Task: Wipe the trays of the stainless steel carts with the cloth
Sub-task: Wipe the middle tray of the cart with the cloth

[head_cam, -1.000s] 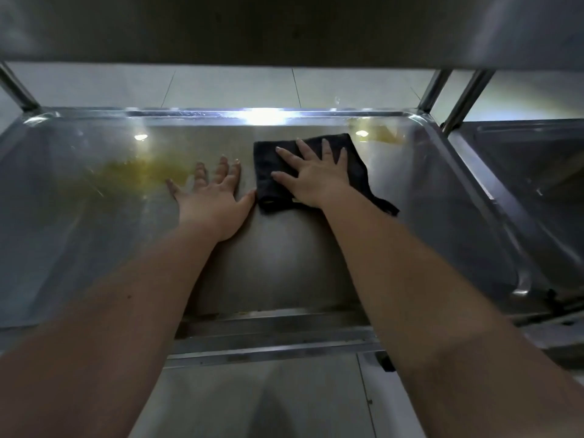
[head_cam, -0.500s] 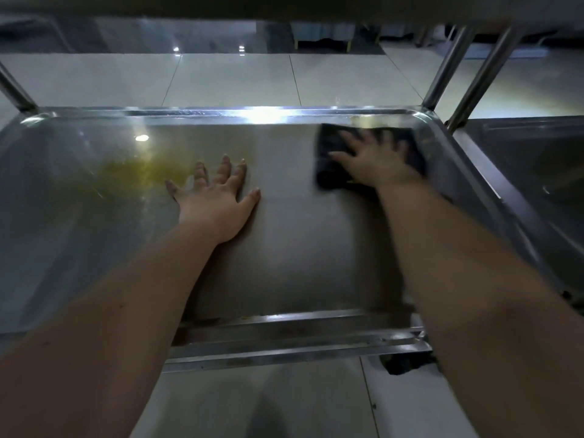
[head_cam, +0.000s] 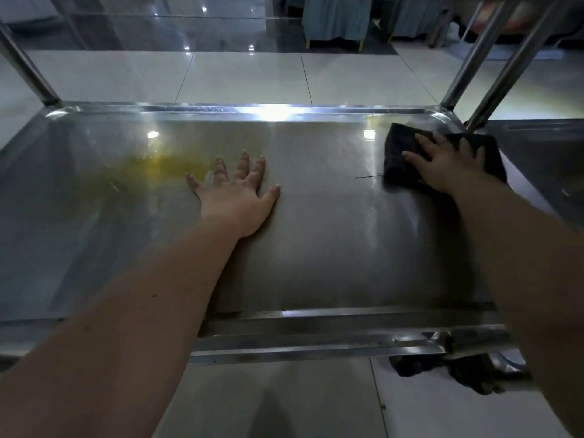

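From the head camera, the big shiny steel tray (head_cam: 316, 254) of the cart fills the middle. The right hand (head_cam: 442, 167) lies flat with its fingers spread out. It presses the dark square cloth (head_cam: 399, 150) down at 2 o'clock, in the far right corner of the tray. It pushes on the cloth and does not curl round it. The left hand (head_cam: 237, 197) lies flat on the bare steel near the middle, fingers wide, holding nothing.

What could go wrong: the cloth is right at the raised rim, and part of it seems to lie over the edge. One more push that way could send it off the tray. It could also bump the knuckles on the two slanted steel posts (head_cam: 474, 71) at 1 o'clock. The yellow sticky-looking smear (head_cam: 151, 165) at 10 o'clock is not wiped yet. The left fingertips (head_cam: 221, 167) seem to touch its edge, so that hand could slip or spread the mess. A thin dark thread-like mark (head_cam: 368, 177) lies just beside the cloth and could be missed.

Room to move: the way is open toward 9 o'clock, across the whole flat tray, with only the left hand in between. The rim closes off 12, 3 and 6 o'clock. A second steel tray (head_cam: 543, 153) sits just beside it at 3 o'clock
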Tool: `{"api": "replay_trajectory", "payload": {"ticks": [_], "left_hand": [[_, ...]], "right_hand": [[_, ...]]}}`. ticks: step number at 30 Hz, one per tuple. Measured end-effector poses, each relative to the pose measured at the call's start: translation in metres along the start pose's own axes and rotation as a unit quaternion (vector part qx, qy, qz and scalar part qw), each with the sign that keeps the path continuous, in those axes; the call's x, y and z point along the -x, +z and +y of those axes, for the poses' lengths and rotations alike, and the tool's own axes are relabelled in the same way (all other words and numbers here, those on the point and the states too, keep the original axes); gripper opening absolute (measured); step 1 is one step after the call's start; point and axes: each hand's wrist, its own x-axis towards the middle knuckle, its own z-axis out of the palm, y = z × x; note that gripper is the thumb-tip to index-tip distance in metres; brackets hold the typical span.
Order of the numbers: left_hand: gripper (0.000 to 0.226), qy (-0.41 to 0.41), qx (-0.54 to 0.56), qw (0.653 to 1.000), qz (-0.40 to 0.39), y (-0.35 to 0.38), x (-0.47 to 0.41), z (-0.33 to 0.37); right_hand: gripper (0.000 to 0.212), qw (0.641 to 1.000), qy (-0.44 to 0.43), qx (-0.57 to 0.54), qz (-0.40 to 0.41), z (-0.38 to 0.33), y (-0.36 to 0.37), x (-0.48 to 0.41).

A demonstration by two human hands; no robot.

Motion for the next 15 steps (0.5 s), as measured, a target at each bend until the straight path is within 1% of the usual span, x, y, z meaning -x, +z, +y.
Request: {"api": "replay_trajectory", "payload": {"ticks": [1,3,6,7,8,9,11,13,15], "left_hand": [[0.070,0.000,-0.001,1.000,-0.002,-0.001,0.001,0.001],[0.068,0.000,0.000,1.000,-0.010,-0.004,0.002,0.002],[0.064,0.003,0.007,1.000,-0.011,-0.008,0.004,0.000],[0.063,0.002,0.011,1.000,-0.011,-0.009,0.005,-0.001],[0.063,0.004,0.015,1.000,-0.013,-0.010,0.006,-0.001],[0.063,0.007,0.019,1.000,-0.015,-0.010,0.007,-0.001],[0.063,0.007,0.025,1.000,-0.017,-0.011,0.008,-0.002],[0.063,0.006,0.027,1.000,-0.016,-0.010,0.007,-0.001],[0.064,0.005,0.025,1.000,-0.013,-0.007,0.005,0.000]], "right_hand": [[0.072,1.000,-0.001,-0.011,-0.002,-0.017,0.000,0.004],[0.072,0.999,-0.042,-0.025,-0.006,-0.066,0.001,0.014],[0.072,0.986,-0.168,-0.015,-0.013,-0.159,0.012,0.042],[0.071,0.979,-0.205,-0.014,-0.016,-0.180,0.016,0.053],[0.069,0.974,-0.225,-0.017,-0.017,-0.189,0.019,0.061],[0.069,0.973,-0.227,-0.023,-0.012,-0.186,0.020,0.062],[0.070,0.983,-0.180,-0.038,0.009,-0.147,0.014,0.051],[0.072,0.996,-0.083,-0.040,0.013,-0.082,0.007,0.038],[0.074,1.000,0.002,-0.030,0.002,-0.024,0.004,0.036]]}}
